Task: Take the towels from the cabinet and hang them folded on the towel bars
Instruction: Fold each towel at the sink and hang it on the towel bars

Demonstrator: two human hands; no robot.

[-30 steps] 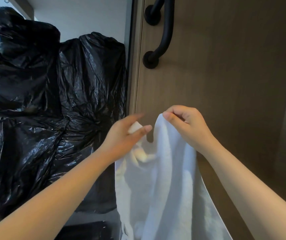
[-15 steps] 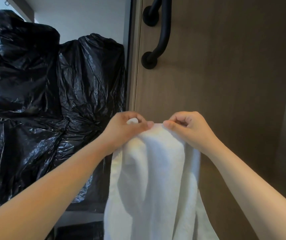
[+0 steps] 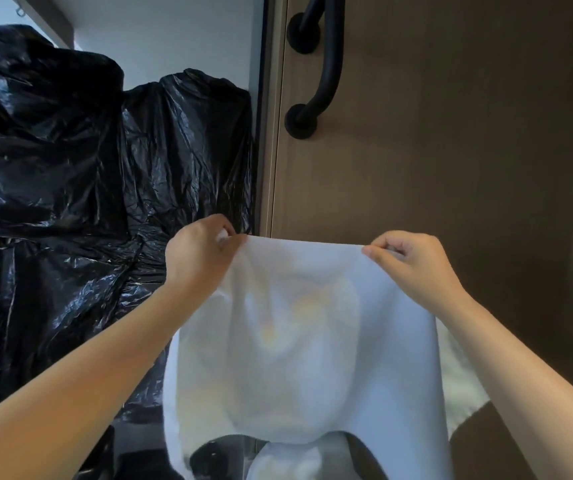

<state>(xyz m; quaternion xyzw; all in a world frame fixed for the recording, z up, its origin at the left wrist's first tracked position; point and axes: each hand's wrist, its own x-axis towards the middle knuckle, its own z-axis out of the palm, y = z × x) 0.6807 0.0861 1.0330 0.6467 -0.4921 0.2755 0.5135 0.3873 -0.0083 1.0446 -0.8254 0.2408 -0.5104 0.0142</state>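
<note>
Left hand and right hand each pinch a top corner of white towel, stretched between; lower part possibly doubled, unclear.

1. Your left hand and right hand pinch the top corners of the white towel. It is stretched across the lower middle of the frame and screens what lies behind and below it.
2. Left half of the frame: crumpled black plastic bags are heaped high and fill that side, just beside your left hand.
3. Right half: a brown wooden door stands behind the towel's top edge.
4. Top centre: a black handle juts from that door, well above both hands.
5. Open room shows along the door face between the towel's top edge and the handle, and above the bags by the white wall at the upper left.
</note>
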